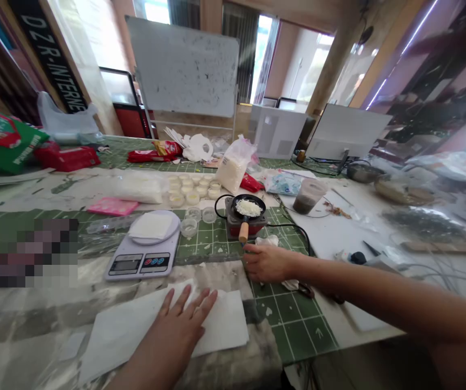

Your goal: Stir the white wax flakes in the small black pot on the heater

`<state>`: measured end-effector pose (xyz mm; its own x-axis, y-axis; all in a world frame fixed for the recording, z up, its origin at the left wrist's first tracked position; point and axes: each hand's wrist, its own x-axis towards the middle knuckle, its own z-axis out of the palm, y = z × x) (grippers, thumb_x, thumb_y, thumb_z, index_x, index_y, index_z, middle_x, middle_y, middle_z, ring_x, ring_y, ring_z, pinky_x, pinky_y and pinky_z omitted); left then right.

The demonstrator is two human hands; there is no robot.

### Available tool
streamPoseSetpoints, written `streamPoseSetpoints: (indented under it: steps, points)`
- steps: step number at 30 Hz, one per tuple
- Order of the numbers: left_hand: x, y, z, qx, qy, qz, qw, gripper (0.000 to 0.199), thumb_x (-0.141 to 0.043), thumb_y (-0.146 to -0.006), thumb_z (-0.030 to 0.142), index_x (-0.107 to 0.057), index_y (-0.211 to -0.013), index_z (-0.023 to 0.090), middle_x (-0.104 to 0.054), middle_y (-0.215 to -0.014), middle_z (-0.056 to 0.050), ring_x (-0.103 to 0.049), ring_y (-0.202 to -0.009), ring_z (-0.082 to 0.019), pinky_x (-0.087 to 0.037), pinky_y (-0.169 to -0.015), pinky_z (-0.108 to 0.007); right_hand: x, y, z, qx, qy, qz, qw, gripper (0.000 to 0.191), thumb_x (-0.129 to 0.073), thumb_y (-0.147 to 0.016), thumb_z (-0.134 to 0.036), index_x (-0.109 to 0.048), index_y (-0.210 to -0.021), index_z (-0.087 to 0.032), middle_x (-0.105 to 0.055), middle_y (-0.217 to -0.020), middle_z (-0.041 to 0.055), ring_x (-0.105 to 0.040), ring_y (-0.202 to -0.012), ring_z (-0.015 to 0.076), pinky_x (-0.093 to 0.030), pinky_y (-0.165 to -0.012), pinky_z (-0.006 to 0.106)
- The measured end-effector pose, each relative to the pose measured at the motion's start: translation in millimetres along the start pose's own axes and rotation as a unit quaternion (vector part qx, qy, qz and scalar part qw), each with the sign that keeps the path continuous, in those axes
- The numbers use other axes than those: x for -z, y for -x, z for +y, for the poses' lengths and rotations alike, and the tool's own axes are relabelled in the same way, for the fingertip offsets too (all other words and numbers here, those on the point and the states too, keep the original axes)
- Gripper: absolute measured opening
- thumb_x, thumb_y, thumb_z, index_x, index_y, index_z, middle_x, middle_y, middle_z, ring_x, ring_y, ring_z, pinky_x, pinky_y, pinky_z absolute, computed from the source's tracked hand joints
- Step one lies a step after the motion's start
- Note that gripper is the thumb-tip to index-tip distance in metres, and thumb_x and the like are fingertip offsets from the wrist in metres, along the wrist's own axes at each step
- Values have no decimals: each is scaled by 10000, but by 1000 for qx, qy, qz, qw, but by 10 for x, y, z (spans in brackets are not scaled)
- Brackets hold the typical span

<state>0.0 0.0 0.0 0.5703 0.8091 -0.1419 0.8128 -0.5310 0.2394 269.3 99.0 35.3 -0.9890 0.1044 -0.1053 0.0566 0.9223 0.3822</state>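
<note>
Resting open, fingers spread, on white paper (229,325): left hand (178,330). Right hand (266,262) half-curled by wooden handle (243,232) of pan (262,207), grip unclear; moving pan calls for level control.

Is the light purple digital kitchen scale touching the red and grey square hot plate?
Apart. The head view shows a plain gap: green gridded mat and clear round containers lie between the scale and the hot plate.

Bare hands (182,330), slender fingers (181,301), uncovered forearms (362,284) tapering towards the wrists (295,265)
</note>
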Motion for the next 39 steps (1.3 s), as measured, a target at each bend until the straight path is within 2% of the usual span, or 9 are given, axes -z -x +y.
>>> streamPoseSetpoints:
  steps: [6,11,15,18,20,23,28,35,39]
  points:
    - [-27,-23,-27,-3,-8,-23,1000,656,-316,-728,-16,-368,-1338,220,-316,-1410,-47,-234,-1309,-259,-285,-1045,-430,92,-12,20,45,-74,65,994,256,-397,-844,-133,-610,-728,-214,-623,-762,4,-503,-816,155,-306,-933,364]
    - [-10,59,-64,-9,30,33,999,668,-444,-759,70,-329,-1310,429,-157,-1468,-7,-222,-1311,-293,-309,-1009,-491,512,126,-257,-125,-282,196,931,158,-494,-799,-265,-625,-723,-308,-591,-630,-35,-524,-650,128,-428,-759,313]
    - [288,122,-72,-50,63,33,996,701,-598,-729,268,-272,-1326,436,-112,-1475,-19,-182,-1315,-330,-251,-1004,-564,815,372,-312,-330,-243,364,836,75,-563,-737,-290,-623,-692,-298,-604,-612,-31,-566,-626,151,-406,-780,410]
    - [711,46,-58,-88,73,42,993,616,-543,-774,418,-281,-1332,417,-146,-1473,-19,-211,-1314,-315,-284,-994,-535,878,450,-35,-478,-99,528,695,66,-575,-718,-231,-612,-771,-244,-625,-712,9,-570,-679,169,-392,-800,432]
    - [1029,-100,-20,-96,66,62,991,552,-502,-792,458,-343,-1317,394,-231,-1455,-22,-272,-1296,-307,-328,-977,-494,842,428,234,-543,-111,551,624,114,-536,-751,-273,-615,-800,-207,-634,-746,39,-578,-752,193,-417,-769,407]
    - [1400,-444,77,-91,96,129,983,480,-470,-788,502,-500,-1231,317,-457,-1332,-53,-455,-1176,-277,-380,-940,-420,743,322,582,-574,-226,539,574,231,-500,-777,-359,-610,-804,-157,-631,-678,41,-584,-655,173,-444,-664,333]
    - [1351,-1102,193,73,332,251,906,536,-388,-786,587,-539,-1063,154,-636,-962,-97,-606,-822,-204,-467,-690,-306,602,135,794,-623,-245,453,588,288,-469,-796,-404,-603,-756,-152,-641,-635,37,-575,-620,157,-415,-619,278]
    - [770,-1385,273,118,622,69,771,547,-387,-752,660,-376,-1006,176,-601,-603,-2,-566,-454,-132,-419,-481,-235,394,111,866,-662,-234,341,624,246,-459,-792,-345,-611,-718,-166,-659,-666,55,-583,-644,181,-390,-622,287]
    - [660,-1374,343,59,731,74,676,458,-541,-752,504,-333,-1008,186,-621,-610,-3,-574,-473,-128,-473,-548,-282,395,121,839,-670,-233,348,613,260,-449,-804,-368,-609,-760,-168,-665,-682,47,-591,-655,177,-396,-629,279]
